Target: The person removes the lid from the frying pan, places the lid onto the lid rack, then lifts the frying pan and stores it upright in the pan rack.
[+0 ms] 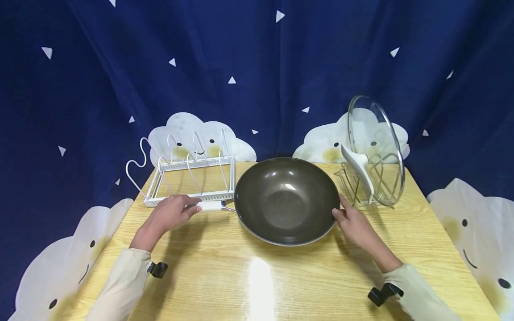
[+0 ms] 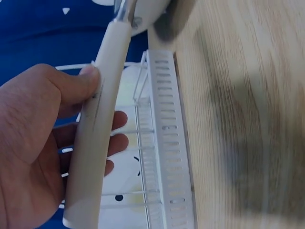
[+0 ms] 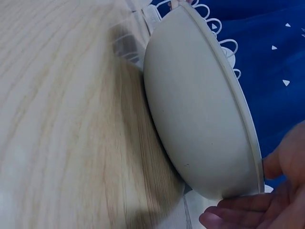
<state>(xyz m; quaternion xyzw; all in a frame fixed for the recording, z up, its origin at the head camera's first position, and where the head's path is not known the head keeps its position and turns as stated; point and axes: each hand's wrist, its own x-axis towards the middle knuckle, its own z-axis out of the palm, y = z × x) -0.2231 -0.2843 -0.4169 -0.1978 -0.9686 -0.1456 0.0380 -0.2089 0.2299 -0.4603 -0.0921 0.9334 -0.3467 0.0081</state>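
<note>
Evidently, the round brown wok with a pale underside (image 1: pixel 287 203) is between the white wire rack (image 1: pixel 217 195) and the clear glass lid (image 1: pixel 379 142); the left hand (image 1: pixel 172 213) grips its white handle (image 1: pixel 210 206), the right hand (image 1: pixel 357 225) pinches its rim (image 1: pixel 336 187); likely stiff, smooth, weighty; handle and opposite edge suit best

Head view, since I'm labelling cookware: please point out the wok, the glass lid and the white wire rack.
Wok (image 1: pixel 286 208), head view: inner base.
Glass lid (image 1: pixel 381 150), head view: clear pane.
White wire rack (image 1: pixel 220 195), head view: front rail.

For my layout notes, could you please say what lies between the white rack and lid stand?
In the head view, the wok lies between them.
</note>
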